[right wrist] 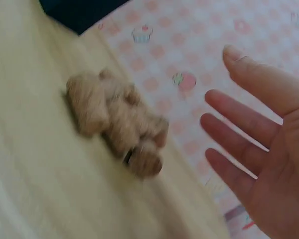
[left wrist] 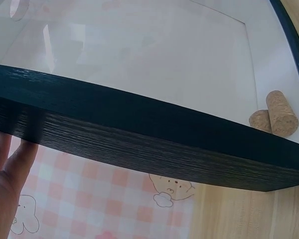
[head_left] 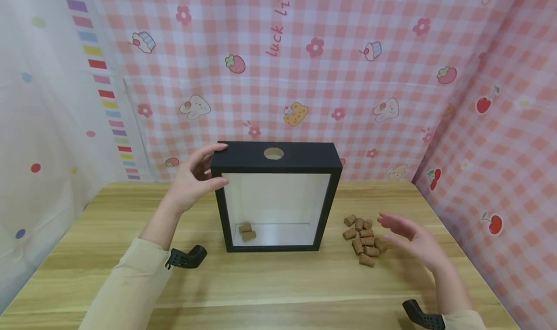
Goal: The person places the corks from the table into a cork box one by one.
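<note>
A black-framed shadow box [head_left: 278,248] with a clear front and a round hole [head_left: 273,154] in its top stands upright on the table. My left hand [head_left: 191,180] grips its upper left corner, thumb on the front edge and fingers over the top and side. Inside, two corks [head_left: 248,231] lie at the lower left; the left wrist view shows these corks [left wrist: 281,114] close up. To the right of the box lies a loose pile of corks [head_left: 367,243]. My right hand [head_left: 415,240] hovers beside the pile, fingers spread and holding nothing; in the right wrist view the pile [right wrist: 119,119] is blurred.
The wooden table [head_left: 261,291] reaches back to a pink checked cloth [head_left: 330,88] hanging behind the box. More cloth hangs at both sides. A black wrist mount [head_left: 187,257] sits on the left forearm, and another mount [head_left: 422,315] on the right.
</note>
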{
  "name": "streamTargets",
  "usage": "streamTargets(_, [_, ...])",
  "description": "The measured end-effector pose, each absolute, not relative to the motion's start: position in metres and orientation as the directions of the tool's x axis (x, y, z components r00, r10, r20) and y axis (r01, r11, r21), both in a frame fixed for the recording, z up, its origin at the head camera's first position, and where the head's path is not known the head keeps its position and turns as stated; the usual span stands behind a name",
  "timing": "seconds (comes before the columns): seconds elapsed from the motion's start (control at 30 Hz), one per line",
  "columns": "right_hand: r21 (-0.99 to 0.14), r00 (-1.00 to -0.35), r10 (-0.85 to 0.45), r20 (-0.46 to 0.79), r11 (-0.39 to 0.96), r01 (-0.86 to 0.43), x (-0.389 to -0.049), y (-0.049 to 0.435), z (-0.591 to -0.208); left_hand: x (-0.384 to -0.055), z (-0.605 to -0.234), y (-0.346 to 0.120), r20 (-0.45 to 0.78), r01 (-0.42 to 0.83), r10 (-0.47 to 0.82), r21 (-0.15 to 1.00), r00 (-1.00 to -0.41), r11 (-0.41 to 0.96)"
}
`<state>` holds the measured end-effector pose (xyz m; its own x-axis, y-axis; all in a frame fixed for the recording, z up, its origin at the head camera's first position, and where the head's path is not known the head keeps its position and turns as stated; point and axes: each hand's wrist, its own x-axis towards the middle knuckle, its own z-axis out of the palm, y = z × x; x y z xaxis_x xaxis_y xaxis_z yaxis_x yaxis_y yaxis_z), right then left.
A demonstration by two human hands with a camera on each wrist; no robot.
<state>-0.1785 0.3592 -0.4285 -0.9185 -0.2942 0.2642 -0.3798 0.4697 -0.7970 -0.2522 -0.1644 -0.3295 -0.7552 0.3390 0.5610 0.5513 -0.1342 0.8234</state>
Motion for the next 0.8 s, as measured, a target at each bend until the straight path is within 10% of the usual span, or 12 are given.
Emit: streamTargets(0.8, [-0.838, -0.958, -0.251, 0.139, 0.485, -0.249, -0.173, 0.377, -0.475, -0.253, -0.33, -0.164, 0.555, 0.546, 0.334, 0.828, -0.762, -0.13])
